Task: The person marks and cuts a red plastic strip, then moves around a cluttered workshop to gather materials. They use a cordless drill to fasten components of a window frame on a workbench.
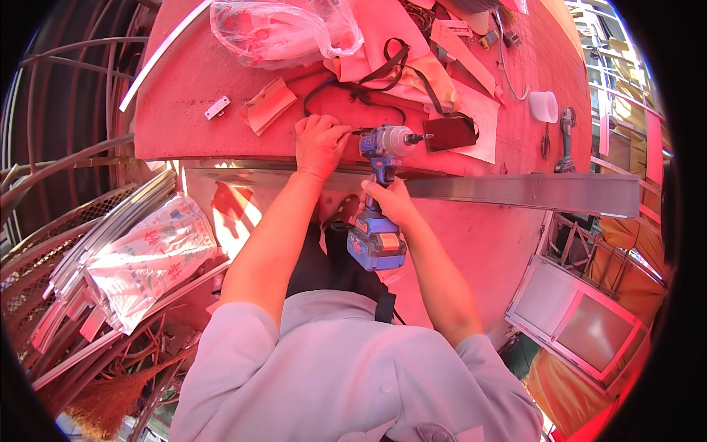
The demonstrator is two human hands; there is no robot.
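Observation:
In my right hand (390, 200) is a blue cordless drill (375, 247), its handle wrapped by my fingers. The bit at the front of its chuck points right, toward a dark flat rectangular piece (451, 134). My left hand (322, 146) is closed at the near edge of the red-lit table, just left of the drill's back end. Its thumb and fingertips are drawn together, and I cannot make out what they hold. A long metal channel (523, 194) lies along that edge and sticks out to the right. Black straps (361, 92) lie just beyond my left hand.
A clear plastic bag (283, 33), a folded cardboard piece (267, 105) and a small white metal fitting (216, 108) lie on the table. To the right are a white roll (543, 107) and an angle grinder (566, 140). Metal profiles (81, 269) are stacked at the left; a framed panel (574, 320) stands lower right.

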